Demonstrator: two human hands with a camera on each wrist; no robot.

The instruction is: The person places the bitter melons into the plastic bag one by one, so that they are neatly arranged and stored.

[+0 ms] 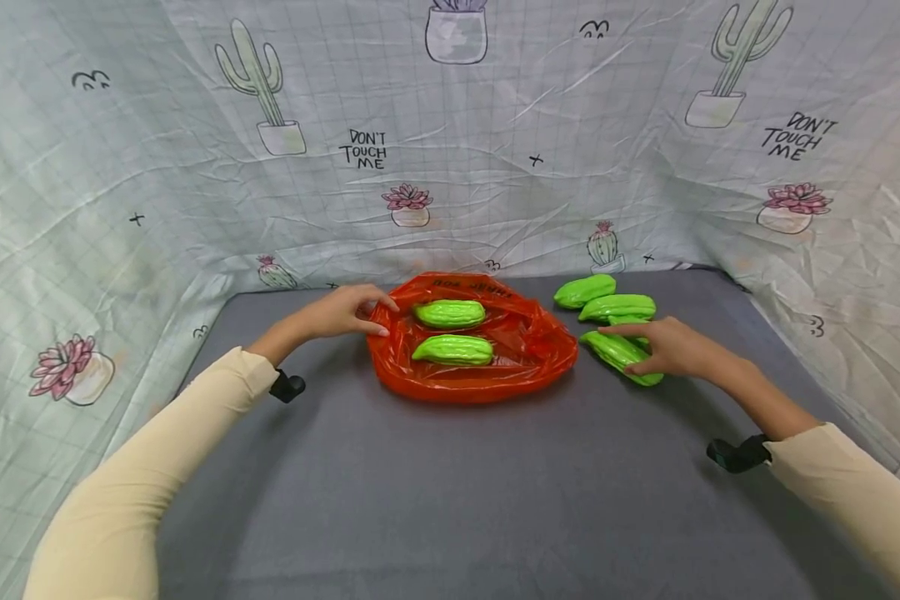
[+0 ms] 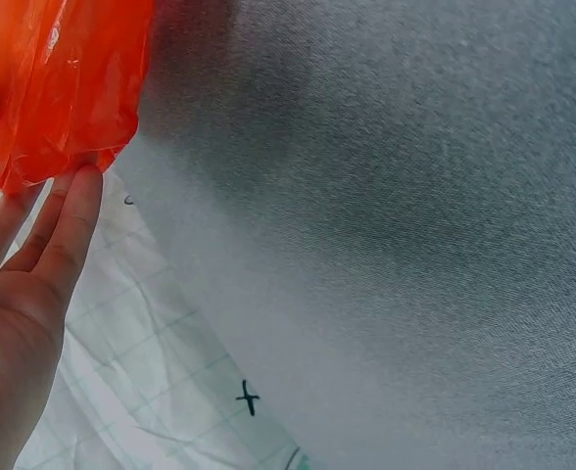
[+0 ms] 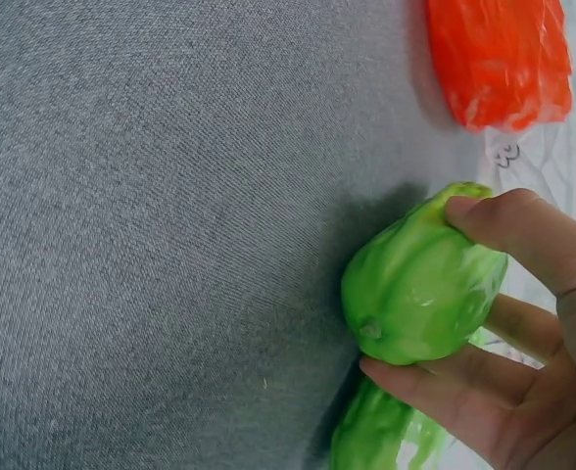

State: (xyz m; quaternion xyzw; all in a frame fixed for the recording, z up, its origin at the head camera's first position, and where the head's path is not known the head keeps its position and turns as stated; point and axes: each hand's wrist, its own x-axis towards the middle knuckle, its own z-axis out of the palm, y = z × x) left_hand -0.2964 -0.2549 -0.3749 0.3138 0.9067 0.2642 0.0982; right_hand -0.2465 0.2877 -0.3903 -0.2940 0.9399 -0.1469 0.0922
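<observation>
A red plastic bag (image 1: 472, 390) lies with its mouth spread wide, and two bright green, ridged bitter melons (image 1: 450, 314) rest inside it, one behind the other. My left hand (image 1: 348, 312) holds the bag's left rim; in the left wrist view its fingers (image 2: 72, 230) reach behind the plastic, and the thumb is mostly hidden. To the right of the bag, my right hand (image 1: 675, 346) grips the nearest bitter melon (image 3: 420, 284) of a small group, thumb on one side and fingers on the other.
Behind the right hand lie more bitter melons, one at the back (image 1: 585, 292) and another in front of it (image 1: 618, 307), with one partly covered by the hand. A grey cloth surface (image 1: 450, 492) runs underneath. Patterned white fabric walls (image 1: 487, 208) enclose the back and sides.
</observation>
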